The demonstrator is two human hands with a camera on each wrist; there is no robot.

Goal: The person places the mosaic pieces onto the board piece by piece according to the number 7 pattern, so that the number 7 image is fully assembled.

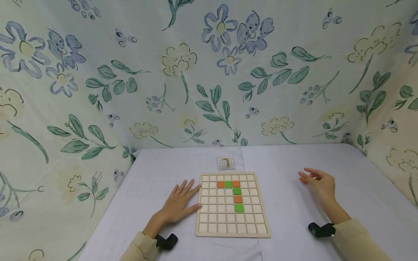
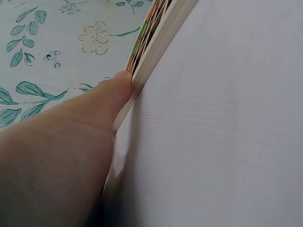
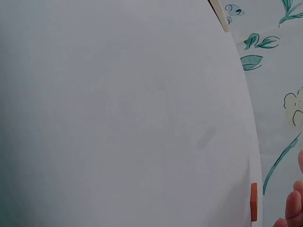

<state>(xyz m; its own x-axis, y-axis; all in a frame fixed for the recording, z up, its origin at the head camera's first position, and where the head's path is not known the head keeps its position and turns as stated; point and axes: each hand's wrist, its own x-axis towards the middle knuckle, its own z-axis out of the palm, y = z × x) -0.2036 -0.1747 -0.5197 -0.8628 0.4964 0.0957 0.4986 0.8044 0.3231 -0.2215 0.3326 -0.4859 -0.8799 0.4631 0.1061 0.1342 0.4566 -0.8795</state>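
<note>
A square wooden grid board (image 1: 232, 235) lies on the white cloth in the head view. Orange and green square tiles fill a short row near its top, then run down a column, ending in a green tile (image 1: 239, 208). My left hand (image 1: 177, 204) is spread beside the board, its thumb (image 2: 118, 87) and a fingertip at the left edge. Well to the board's right, my right hand (image 1: 321, 185) hovers with loosely bent fingers over a loose orange tile (image 1: 303, 180). In the right wrist view this orange tile (image 3: 254, 202) lies on the cloth, a gap between it and the fingers (image 3: 293, 205).
A small card (image 1: 225, 163) printed with a coloured grid pattern lies just behind the board. Floral fabric (image 1: 209, 72) hangs at the back and sides of the table. Each wrist wears a black camera mount, the right one (image 1: 321, 230) beside the sleeve.
</note>
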